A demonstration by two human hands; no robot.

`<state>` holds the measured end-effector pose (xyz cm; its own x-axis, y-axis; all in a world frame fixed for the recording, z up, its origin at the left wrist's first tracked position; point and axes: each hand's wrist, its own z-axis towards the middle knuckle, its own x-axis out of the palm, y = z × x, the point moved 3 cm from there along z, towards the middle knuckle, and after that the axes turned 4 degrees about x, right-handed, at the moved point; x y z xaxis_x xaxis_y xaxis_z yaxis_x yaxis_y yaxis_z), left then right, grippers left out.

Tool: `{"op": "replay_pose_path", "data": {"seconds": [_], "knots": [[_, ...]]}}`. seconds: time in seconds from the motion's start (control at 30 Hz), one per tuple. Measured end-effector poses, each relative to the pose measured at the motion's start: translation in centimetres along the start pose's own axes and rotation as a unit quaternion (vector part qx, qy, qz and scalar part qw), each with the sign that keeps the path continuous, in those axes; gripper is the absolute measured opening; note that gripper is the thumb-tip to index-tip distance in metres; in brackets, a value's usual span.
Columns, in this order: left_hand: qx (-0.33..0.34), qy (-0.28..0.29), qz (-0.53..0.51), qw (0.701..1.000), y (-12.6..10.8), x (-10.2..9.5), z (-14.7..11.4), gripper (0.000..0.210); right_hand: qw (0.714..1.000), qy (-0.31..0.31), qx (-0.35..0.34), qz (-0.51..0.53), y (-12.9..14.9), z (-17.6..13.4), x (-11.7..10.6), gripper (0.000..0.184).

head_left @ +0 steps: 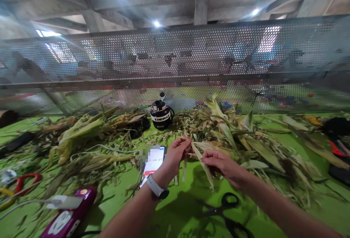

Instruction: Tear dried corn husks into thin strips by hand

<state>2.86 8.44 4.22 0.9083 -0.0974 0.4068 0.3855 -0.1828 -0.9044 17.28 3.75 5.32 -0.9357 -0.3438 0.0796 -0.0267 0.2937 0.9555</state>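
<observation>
Between my hands is a pale, dry strip of corn husk [203,163]. My left hand [179,150], with a watch on its wrist, pinches the strip's upper end, and thin husk shreds hang below its fingers. My right hand [218,163] has thumb and fingers closed on the same strip lower down; the strip's free end dangles toward the green table [188,201]. Black scissors [218,210] lie on the table below my hands. A phone [154,161] showing a timer lies just left of my left wrist.
Heaps of dry corn husks [262,150] cover the right side, with more husks [84,132] on the left. A black round bottle [161,114] stands at the back before a perforated metal panel [175,55]. A purple power bank [71,212] with a cable and red-handled scissors [26,183] lie at left.
</observation>
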Motion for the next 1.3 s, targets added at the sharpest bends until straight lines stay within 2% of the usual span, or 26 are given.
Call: {"op": "replay_pose_path", "data": {"seconds": [0.2,0.33,0.4,0.47,0.57,0.7,0.8,0.9,1.0,1.13,1.23,1.3], "knots": [[0.009,0.010,-0.007,1.000,0.0,-0.1,0.1,0.027,0.997,-0.059,-0.018,-0.050,-0.1,0.8,-0.5,0.026],[0.037,0.056,-0.006,0.998,0.0,0.4,-0.3,0.021,0.992,-0.108,-0.030,0.051,-0.6,1.3,-1.4,0.039],[0.041,0.072,0.017,0.996,-0.1,0.5,-0.5,0.021,0.986,-0.122,-0.049,0.098,-0.6,1.4,-1.8,0.037],[0.042,0.081,0.066,0.994,-0.2,0.6,-0.7,0.023,0.982,-0.141,-0.076,0.102,-0.2,1.6,-2.3,0.029],[0.046,0.096,0.134,0.985,-0.4,0.5,-0.8,0.025,0.975,-0.178,-0.122,0.062,0.5,1.6,-3.1,0.021],[0.041,0.118,0.142,0.982,-0.3,0.3,-0.5,0.028,0.965,-0.202,-0.167,-0.021,0.9,1.2,-3.6,0.019],[0.018,0.158,0.173,0.972,0.0,0.2,-0.2,0.030,0.948,-0.212,-0.213,-0.107,1.1,0.6,-3.3,0.018],[-0.007,0.211,0.213,0.954,0.0,-0.1,-0.2,0.029,0.939,-0.208,-0.227,-0.153,1.2,0.1,-2.7,0.017],[-0.020,0.252,0.201,0.947,-0.2,-0.1,-0.5,0.024,0.947,-0.185,-0.218,-0.145,1.4,-0.1,-2.2,0.017],[-0.054,0.277,0.148,0.948,-0.2,0.1,-1.1,0.019,0.948,-0.180,-0.213,-0.155,1.5,-0.1,-2.3,0.017],[-0.067,0.275,0.118,0.952,0.0,0.3,-1.4,0.018,0.934,-0.186,-0.237,-0.192,1.6,-0.3,-2.2,0.017],[-0.051,0.268,0.114,0.955,0.0,0.4,-1.4,0.016,0.911,-0.195,-0.277,-0.234,1.9,-0.9,-1.8,0.016]]}}
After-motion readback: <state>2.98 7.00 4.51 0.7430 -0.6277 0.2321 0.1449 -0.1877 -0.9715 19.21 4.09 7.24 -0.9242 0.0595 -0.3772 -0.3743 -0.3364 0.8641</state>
